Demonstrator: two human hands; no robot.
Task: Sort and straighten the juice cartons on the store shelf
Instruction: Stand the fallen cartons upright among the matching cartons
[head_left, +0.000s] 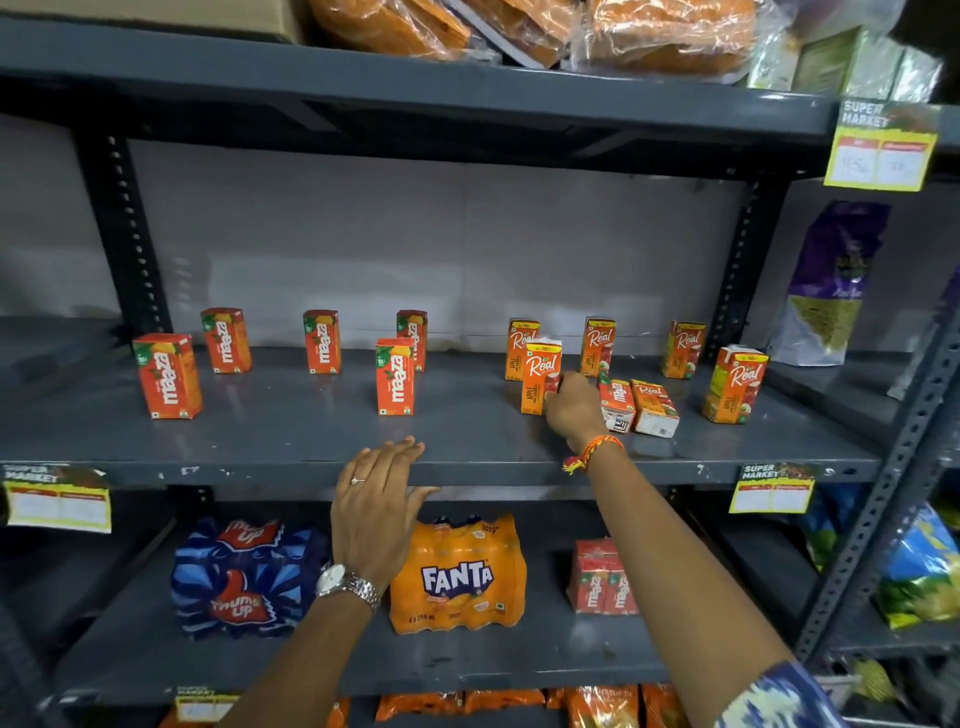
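Note:
Several small juice cartons stand on the grey middle shelf (291, 431). Red Maaza cartons are on the left half, one at the front left (167, 375) and one near the middle (395, 383). Orange Real apple cartons are on the right half. My right hand (571, 410) grips an upright Real carton (539, 374) from its right side. Just right of that hand two cartons lie flat, a Maaza (617, 404) and a Real (653, 407). My left hand (376, 506) rests with fingers spread on the shelf's front edge, holding nothing.
The shelf below holds a Thums Up pack (244, 577), a Fanta pack (457, 577) and a Maaza multipack (602, 577). Bagged goods fill the top shelf. A purple pouch (826, 280) stands on the neighbouring shelf at right. Yellow price tags hang on shelf edges.

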